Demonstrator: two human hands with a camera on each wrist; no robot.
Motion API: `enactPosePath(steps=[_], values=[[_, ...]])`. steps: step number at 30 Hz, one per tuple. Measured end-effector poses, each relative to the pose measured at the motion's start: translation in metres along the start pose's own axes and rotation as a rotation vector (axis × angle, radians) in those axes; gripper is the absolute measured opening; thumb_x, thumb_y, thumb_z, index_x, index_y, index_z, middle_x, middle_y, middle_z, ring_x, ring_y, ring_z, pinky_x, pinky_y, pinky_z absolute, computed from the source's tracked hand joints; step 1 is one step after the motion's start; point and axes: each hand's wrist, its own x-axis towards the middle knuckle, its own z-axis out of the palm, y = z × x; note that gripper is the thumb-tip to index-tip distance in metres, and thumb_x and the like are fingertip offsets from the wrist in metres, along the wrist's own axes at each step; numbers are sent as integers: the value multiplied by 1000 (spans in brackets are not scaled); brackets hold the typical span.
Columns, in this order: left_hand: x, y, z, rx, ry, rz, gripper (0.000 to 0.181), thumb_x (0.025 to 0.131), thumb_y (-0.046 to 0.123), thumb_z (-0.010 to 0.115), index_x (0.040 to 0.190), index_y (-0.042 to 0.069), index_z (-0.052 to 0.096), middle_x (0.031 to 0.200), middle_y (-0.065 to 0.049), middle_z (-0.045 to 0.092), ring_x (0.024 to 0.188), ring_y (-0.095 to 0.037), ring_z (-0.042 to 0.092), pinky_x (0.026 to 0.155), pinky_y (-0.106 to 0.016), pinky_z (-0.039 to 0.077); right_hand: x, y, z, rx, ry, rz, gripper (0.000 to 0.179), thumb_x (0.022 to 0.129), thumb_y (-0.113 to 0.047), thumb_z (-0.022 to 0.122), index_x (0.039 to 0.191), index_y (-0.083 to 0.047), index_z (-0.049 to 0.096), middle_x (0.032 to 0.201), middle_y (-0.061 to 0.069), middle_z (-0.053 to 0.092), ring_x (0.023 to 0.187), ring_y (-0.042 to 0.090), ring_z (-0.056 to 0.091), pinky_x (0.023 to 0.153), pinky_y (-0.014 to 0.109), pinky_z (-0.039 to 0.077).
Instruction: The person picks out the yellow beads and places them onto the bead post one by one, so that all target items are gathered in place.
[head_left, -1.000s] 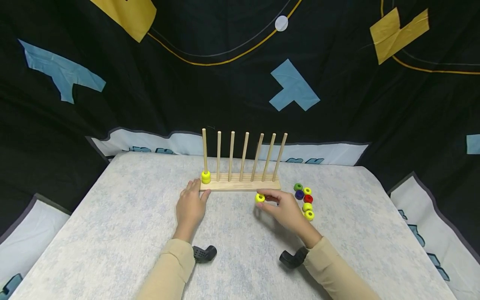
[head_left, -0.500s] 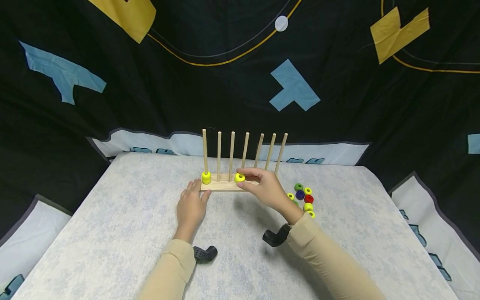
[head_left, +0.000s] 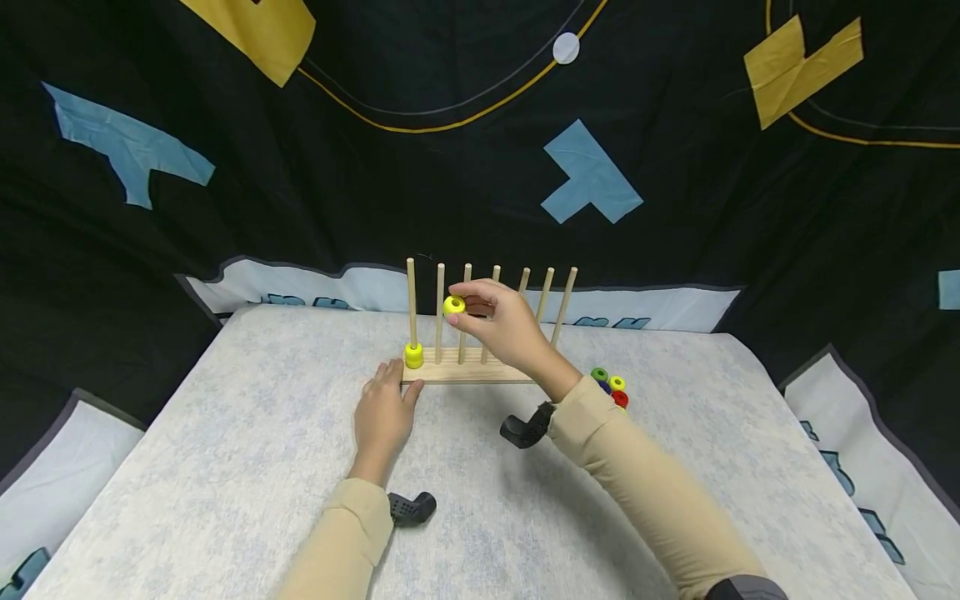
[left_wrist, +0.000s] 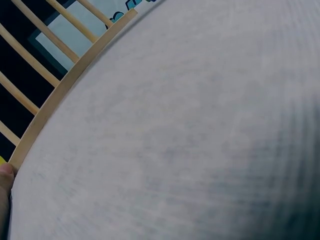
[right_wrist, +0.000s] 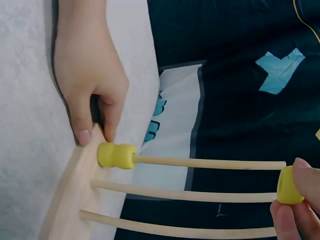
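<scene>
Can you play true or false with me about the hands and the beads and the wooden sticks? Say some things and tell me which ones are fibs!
1. The right hand pinches a yellow bead. True.
2. The left hand is up in the air, touching nothing. False: the left hand grips the left end of the wooden base.
3. Two yellow beads are stacked on the leftmost peg. True.
4. The wooden base has only three pegs. False: it has seven.
5. A red bead lies on the table, to the right of the wooden base. True.
</scene>
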Motion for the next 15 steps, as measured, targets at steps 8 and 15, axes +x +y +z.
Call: enactPosePath(steps=[8,15], values=[[-1,1,1,-6,10,7,63,99,42,58,147,4,45,153,-14,46,144,-36,40,110,-59,42,23,-13,-1,-63,26,2,40,90,-14,74,129,-6,64,127,7,65,114,16,67,95,21,55],[0,0,1,-13,12,9,62,99,42,58,147,4,46,153,-15,46,144,-37,40,111,-59,41,39,-20,3,-50,26,10,41,92,-15,71,131,-7,63,132,7,64,120,16,65,94,17,54]])
